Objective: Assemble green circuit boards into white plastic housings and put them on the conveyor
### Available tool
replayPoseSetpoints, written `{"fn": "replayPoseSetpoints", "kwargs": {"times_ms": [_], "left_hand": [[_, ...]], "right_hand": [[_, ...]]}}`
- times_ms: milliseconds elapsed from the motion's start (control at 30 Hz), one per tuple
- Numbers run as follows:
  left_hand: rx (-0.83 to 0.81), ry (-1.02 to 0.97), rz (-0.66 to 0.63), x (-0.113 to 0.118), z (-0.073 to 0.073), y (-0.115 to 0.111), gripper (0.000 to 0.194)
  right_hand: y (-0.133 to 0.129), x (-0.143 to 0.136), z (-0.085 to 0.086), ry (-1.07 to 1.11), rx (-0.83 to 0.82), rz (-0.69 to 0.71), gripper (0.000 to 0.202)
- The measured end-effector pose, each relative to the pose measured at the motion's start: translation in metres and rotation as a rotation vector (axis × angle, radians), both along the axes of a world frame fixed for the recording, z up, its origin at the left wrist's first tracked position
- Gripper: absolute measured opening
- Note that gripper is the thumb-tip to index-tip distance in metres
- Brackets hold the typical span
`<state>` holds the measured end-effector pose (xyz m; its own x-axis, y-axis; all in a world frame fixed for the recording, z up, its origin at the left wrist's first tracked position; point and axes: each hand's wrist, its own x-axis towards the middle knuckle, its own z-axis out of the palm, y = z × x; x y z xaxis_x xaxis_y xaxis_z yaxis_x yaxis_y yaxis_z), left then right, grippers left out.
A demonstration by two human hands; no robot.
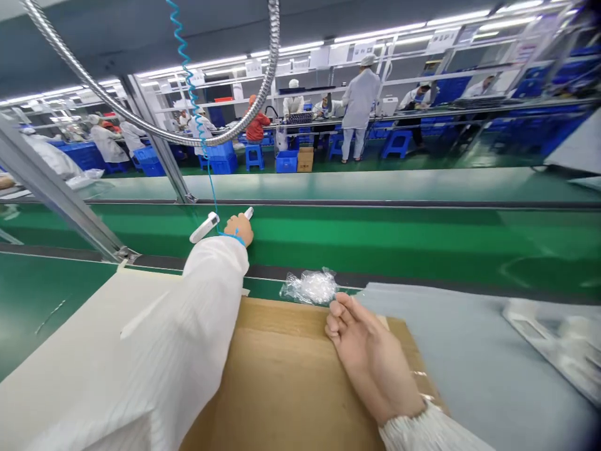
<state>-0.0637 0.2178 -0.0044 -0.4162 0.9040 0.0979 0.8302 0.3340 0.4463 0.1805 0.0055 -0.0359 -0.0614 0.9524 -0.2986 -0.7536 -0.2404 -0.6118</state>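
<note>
My left hand (239,229) reaches far forward over the green conveyor belt, its fingers closed round a slim white plastic device (249,213) whose end shows beyond them. A blue cord circles that wrist. Just left of the hand is another white plastic device (205,228), oblong with a dark detail at one end. My right hand (364,351) hovers above the cardboard (291,376), palm turned up and fingers loosely curled, with nothing visible in it. Close beyond its fingertips lies a crumpled clear plastic bag (312,287).
A metal frame post (84,200) rises at left. A coiled blue cord (190,81) and a flexible metal hose (164,133) hang overhead. White plastic parts (558,338) lie on the grey sheet (451,351) at right. Several people work at benches beyond the belt.
</note>
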Motion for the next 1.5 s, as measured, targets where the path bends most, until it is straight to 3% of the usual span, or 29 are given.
{"fn": "replayPoseSetpoints", "kwargs": {"times_ms": [100,200,300,333,400,433,500,567,667,733,800,900,1033,1133,1267,1367,1500], "left_hand": [[-0.036,-0.098,-0.034,0.004,0.015,-0.018,0.054],[-0.039,-0.259,-0.192,0.014,0.037,-0.055,0.053],[0.011,-0.448,-0.499,0.034,0.050,-0.115,0.042],[0.045,-0.569,-0.690,0.043,0.051,-0.137,0.038],[0.081,-0.661,-0.935,0.059,0.045,-0.179,0.025],[0.109,-0.657,-0.976,0.067,0.039,-0.197,0.021],[0.235,-0.667,-0.893,0.080,0.024,-0.223,0.024],[0.312,-0.708,-0.697,0.089,0.009,-0.238,0.030],[0.167,-0.916,-0.504,0.093,-0.001,-0.247,0.031],[-0.001,-1.045,-0.530,0.091,-0.001,-0.250,0.039],[-0.074,-1.005,-0.581,0.087,0.000,-0.250,0.037],[0.010,-0.720,-0.605,0.078,-0.003,-0.249,0.027],[0.118,-0.478,-0.647,0.070,-0.012,-0.248,0.031],[0.132,-0.448,-0.641,0.069,-0.017,-0.246,0.030],[0.079,-0.499,-0.378,0.065,-0.018,-0.238,0.020],[0.088,-0.515,-0.176,0.058,-0.016,-0.231,0.018],[0.081,-0.623,-0.236,0.057,-0.014,-0.231,0.016]], "right_hand": [[0.000,-0.002,-0.001,-0.012,0.041,0.030,0.025],[-0.001,-0.002,0.000,-0.005,0.039,0.089,0.029],[-0.004,-0.002,0.007,-0.008,0.008,0.284,0.040],[-0.006,-0.002,0.011,-0.016,0.021,0.363,0.043],[-0.011,-0.003,0.016,-0.040,0.094,0.481,0.046],[-0.013,-0.004,0.018,-0.057,0.140,0.495,0.044],[-0.015,-0.007,0.018,-0.099,0.211,0.443,0.041],[-0.014,-0.009,0.015,-0.159,0.233,0.328,0.046],[-0.011,-0.011,0.007,-0.342,0.282,0.153,0.055],[-0.010,-0.012,0.002,-0.503,0.363,0.080,0.053],[-0.012,-0.011,0.000,-0.663,0.449,0.057,0.048],[-0.014,-0.007,0.002,-0.994,0.578,-0.059,0.035],[-0.011,0.001,0.006,-1.377,0.802,-0.213,0.008],[-0.011,0.002,0.007,-1.610,0.872,-0.213,0.015],[-0.019,-0.007,0.007,-1.595,0.982,-0.104,0.022],[-0.017,-0.012,0.008,-1.433,0.894,-0.065,0.022],[0.007,-0.015,0.014,-1.505,0.799,-0.144,0.012]]}}
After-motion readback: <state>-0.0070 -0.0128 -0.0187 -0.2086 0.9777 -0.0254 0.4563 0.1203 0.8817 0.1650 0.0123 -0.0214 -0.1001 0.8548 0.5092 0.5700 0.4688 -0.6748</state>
